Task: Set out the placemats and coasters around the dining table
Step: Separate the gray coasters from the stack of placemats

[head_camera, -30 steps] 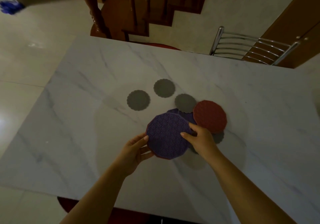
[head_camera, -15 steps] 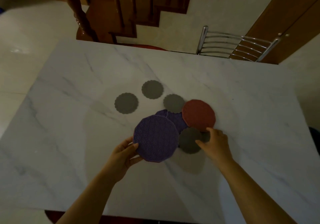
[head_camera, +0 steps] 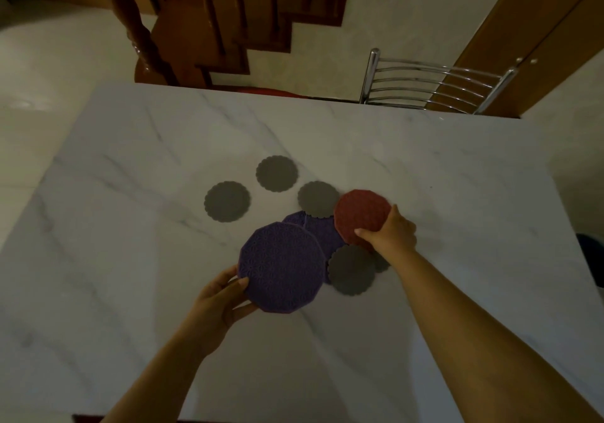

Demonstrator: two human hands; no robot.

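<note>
No legible text anywhere.

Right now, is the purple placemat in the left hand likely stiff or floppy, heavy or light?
Probably fairly stiff: the purple placemat juts out flat from the left hand gripping one edge. Likely light, since one hand carries it.

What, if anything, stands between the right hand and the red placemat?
Nothing visible does: the right hand grips the red placemat by its near edge, thumb on top; the left hand holds a purple placemat.
</note>
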